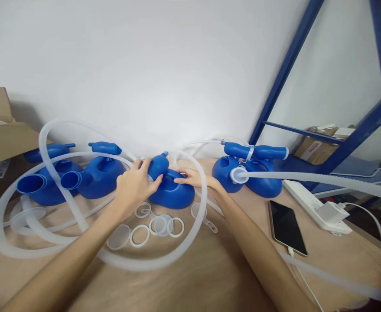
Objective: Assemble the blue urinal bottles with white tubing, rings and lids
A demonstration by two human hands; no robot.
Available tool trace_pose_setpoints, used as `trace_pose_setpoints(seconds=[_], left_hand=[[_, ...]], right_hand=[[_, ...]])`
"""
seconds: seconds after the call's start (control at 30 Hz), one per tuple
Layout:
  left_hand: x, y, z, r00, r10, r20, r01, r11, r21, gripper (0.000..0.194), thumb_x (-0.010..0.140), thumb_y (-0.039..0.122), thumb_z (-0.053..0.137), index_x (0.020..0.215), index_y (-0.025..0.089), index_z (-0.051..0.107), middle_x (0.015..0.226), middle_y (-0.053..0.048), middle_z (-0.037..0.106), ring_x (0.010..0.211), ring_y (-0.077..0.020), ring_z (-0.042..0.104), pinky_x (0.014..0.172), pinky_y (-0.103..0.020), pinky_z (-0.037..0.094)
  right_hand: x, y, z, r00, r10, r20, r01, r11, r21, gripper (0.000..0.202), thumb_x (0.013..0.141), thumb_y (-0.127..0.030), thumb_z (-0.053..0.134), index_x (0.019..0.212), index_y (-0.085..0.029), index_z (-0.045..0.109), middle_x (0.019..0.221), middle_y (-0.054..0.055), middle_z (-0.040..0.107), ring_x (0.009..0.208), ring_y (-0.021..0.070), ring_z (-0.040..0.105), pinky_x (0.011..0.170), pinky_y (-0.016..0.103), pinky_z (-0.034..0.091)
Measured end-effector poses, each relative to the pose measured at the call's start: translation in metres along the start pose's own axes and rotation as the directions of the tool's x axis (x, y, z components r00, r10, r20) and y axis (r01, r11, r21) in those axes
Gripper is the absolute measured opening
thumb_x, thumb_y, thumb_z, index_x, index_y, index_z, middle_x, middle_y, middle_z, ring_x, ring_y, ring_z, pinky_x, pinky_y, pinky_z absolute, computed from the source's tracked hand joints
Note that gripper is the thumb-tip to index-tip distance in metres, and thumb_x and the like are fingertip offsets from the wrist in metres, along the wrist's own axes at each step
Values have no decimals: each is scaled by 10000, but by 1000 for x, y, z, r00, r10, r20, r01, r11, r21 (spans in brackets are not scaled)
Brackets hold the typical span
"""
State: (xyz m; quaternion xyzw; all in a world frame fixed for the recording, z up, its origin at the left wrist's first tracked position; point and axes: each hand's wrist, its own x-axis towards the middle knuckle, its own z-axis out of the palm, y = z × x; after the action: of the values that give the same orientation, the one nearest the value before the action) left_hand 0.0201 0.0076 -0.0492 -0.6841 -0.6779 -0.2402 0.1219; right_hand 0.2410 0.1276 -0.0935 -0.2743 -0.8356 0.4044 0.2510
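Observation:
My left hand (135, 185) is closed round a rounded blue plastic spout piece (159, 164), which narrows to a small tip with a fitting. It sits at the left end of a blue handled bottle (172, 195); whether the two are joined is hidden by my fingers. My right hand (193, 178) grips the bottle's handle from the right, thumb on top. The bottle stands upright on the table. In front of it lie several translucent rings and discs (140, 236), and a strapped cap (206, 216). A thick translucent hose (151, 262) loops around this area.
Two open-necked blue bottles (101, 180) stand left, with loose spout pieces (105, 148) behind. More blue bottles (263, 180) stand right. A phone (288, 227) and power strip (314, 208) lie near the right edge. Cardboard box (8, 138) far left; blue metal frame (284, 73) right.

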Motion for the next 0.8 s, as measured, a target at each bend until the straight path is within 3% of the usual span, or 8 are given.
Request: trace_pose_setpoints(seconds=[0.13,0.23,0.33,0.43,0.53,0.63,0.7,0.8], left_hand=[[20,24,21,999,18,-47,-17,1000,15,480,993,475,530,1369,183,595,1263,-211,669,963,-384,746,742,-433,549],[34,23,28,998,66,-7,-66,991,-116,600,986,544,569,1468,189,533,1279,-211,659,1010,-390,740,831,-468,564],[39,9,23,992,124,-4,-119,939,-322,882,966,684,562,1646,190,292,1418,-234,588,1153,-391,705,930,-499,564],[40,-7,4,976,184,-119,-217,883,-416,838,1015,686,466,1652,171,288,1490,-231,532,1209,-348,675,1004,-508,551],[40,-20,-24,906,278,-320,-387,850,-358,631,1053,596,456,1533,188,496,1439,-164,575,1275,-318,623,1117,-505,497],[41,-33,-47,845,270,-461,-432,854,-291,448,1075,504,452,1426,266,597,1361,-105,621,1299,-300,594,1150,-494,478],[44,-45,-52,863,239,-445,-385,882,-272,426,1071,512,451,1405,304,614,1335,-95,635,1280,-303,602,1137,-504,487],[51,-71,-44,945,179,-274,-235,954,-188,553,1021,622,468,1415,268,627,1395,-144,607,1336,-379,565,1145,-593,456]], right_hand=[[-2,6,-6,999,28,-28,-29,997,-69,464,816,-570,820,1099,-202,813,1183,97,795,1094,317,730,1016,446,556],[0,12,-5,989,103,-103,-104,994,-9,459,793,-561,830,1075,-199,812,1110,82,805,1060,310,740,959,425,570],[2,12,-4,975,153,-161,-136,984,116,442,783,-524,839,1074,-192,812,1101,79,809,1064,286,732,953,399,563],[2,-2,-8,958,142,-249,-65,954,294,428,794,-528,820,1037,-175,813,1066,71,814,1054,256,722,974,373,545],[-4,-23,-22,861,150,-487,42,931,361,379,816,-535,797,933,-174,807,1013,63,811,1047,239,707,1001,356,519],[-13,-38,-40,730,131,-670,116,944,310,350,830,-530,777,881,-184,799,993,54,805,1051,231,696,1010,344,498],[-19,-39,-50,677,132,-724,65,969,238,380,813,-554,777,879,-180,799,965,55,800,1023,240,696,965,347,502],[-26,-31,-60,631,187,-753,-47,978,203,454,775,-611,773,868,-167,788,895,59,783,961,253,690,895,360,501]])
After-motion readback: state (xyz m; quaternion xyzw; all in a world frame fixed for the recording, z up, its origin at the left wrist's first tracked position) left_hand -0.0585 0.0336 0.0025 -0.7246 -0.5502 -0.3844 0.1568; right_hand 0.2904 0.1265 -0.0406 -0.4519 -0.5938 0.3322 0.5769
